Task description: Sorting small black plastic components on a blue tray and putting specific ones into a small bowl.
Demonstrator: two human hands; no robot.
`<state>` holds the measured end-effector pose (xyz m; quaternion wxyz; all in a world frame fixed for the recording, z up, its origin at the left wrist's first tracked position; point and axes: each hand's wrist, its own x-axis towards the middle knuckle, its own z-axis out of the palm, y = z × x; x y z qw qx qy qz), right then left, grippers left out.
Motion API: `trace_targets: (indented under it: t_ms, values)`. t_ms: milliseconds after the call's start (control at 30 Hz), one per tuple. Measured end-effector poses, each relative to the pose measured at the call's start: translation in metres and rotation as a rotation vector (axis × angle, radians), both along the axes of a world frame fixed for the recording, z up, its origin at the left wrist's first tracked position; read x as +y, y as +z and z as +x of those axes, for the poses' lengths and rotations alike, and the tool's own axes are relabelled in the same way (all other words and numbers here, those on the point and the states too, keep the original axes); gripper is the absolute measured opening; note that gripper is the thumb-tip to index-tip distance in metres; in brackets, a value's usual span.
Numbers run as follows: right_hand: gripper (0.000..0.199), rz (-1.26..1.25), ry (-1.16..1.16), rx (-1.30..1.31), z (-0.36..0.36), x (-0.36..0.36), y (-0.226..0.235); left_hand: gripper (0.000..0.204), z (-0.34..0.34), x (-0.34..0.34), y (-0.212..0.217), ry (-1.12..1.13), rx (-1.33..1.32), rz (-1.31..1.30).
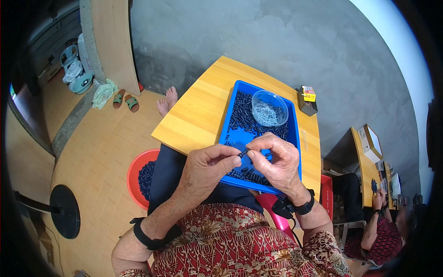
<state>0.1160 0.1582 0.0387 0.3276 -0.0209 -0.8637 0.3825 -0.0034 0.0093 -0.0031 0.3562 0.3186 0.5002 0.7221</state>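
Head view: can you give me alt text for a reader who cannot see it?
Both hands pinch one small dark part between them, left hand and right hand, over a blue tray of dark parts on a wooden table. A clear bowl of pale pieces sits in the tray; a red basin stands on the floor.

1 small dark plastic part (244,152), roughly level, pinched between both hands' fingertips above the blue tray (229,121)
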Motion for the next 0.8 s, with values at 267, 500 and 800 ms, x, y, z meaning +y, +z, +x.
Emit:
trace_targets:
  t_ms: [267,500,800]
  values:
    - [0.013,0.040,0.022,0.033,-0.0006,0.0002,0.0004,0.018,-0.0001,-0.0005,0.0004,-0.002,0.020,-0.006]
    - [0.010,0.106,0.024,0.026,-0.0006,0.0013,0.0018,0.018,-0.0008,0.0000,-0.0014,-0.010,0.029,-0.026]
    - [0.011,0.113,0.073,0.043,0.0001,0.0029,-0.0061,0.018,-0.0007,0.0006,-0.0061,-0.033,0.055,-0.046]
